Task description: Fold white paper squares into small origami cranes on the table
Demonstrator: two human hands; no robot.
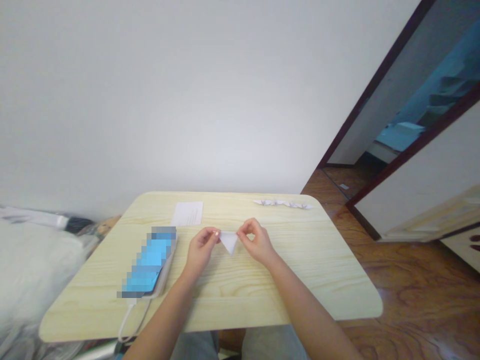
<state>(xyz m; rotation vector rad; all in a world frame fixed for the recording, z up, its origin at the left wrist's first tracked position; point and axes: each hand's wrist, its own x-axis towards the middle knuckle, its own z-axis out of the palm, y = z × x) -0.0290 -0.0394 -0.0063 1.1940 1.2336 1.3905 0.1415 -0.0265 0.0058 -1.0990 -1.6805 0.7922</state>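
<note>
Between my two hands a small folded white paper triangle (pixel 228 242) is held over the middle of the table, its point toward me. My left hand (pixel 201 246) pinches its left upper corner between thumb and finger. At the opposite corner, my right hand (pixel 257 241) pinches it the same way. Beyond my right hand, several small folded paper cranes (pixel 284 203) stand in a row near the table's far edge. White paper squares (pixel 187 214) lie flat beyond my left hand.
On the left of the wooden table (pixel 322 280) rests a phone (pixel 150 262) with a blurred screen, propped on a pale object, a white cable (pixel 125 320) running off the front edge. A white wall (pixel 225 100) rises behind. Bedding (pixel 33 270) lies left; a doorway opens right.
</note>
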